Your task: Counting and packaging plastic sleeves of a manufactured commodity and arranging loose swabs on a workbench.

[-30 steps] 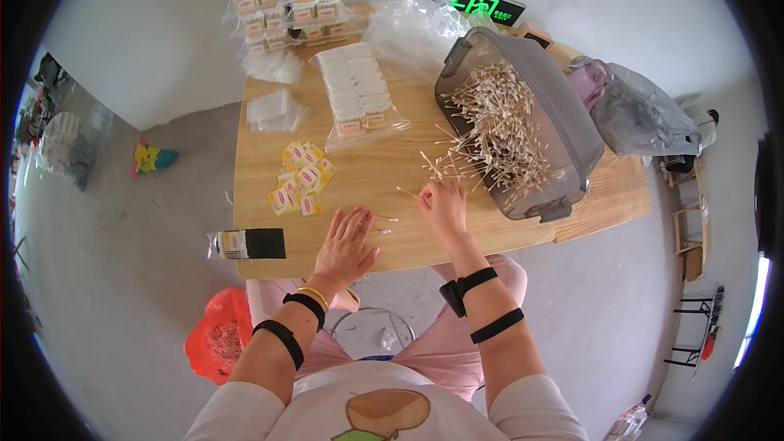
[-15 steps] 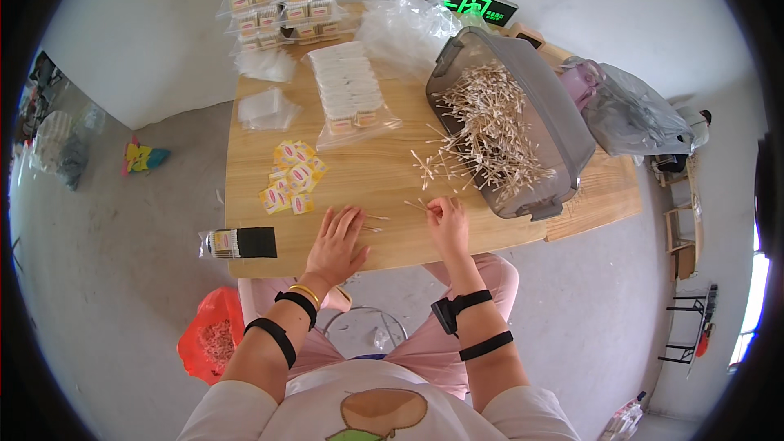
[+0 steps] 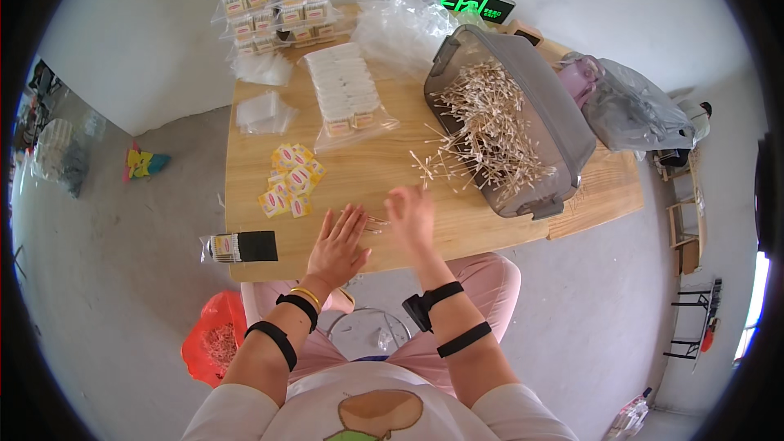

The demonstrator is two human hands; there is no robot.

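My left hand (image 3: 336,242) lies flat on the wooden table near its front edge, fingers stretched out. A few cotton swabs (image 3: 377,224) lie beside its fingertips, partly hidden under the hand. Just right of them is my right hand (image 3: 412,219), smeared by motion, so what its fingers hold cannot be made out. A grey plastic bin (image 3: 563,102) lies tipped on its side at the right, with a heap of cotton swabs (image 3: 490,126) spilling from its mouth onto the table. Left of my hands, small yellow-and-white cards (image 3: 292,180) are scattered in a loose pile.
Behind the cards are clear plastic bags (image 3: 265,113) and a large bag of packed swabs (image 3: 347,94). Stacked packs (image 3: 245,4) rise at the back left. A small swab pack on a black piece (image 3: 241,247) overhangs the left edge. A red bag (image 3: 214,339) stands on the floor.
My right hand has moved left, from beside the bin toward the swabs at my left fingertips. The swab seen in its fingers earlier cannot be made out now. My left hand stays nearly in place.
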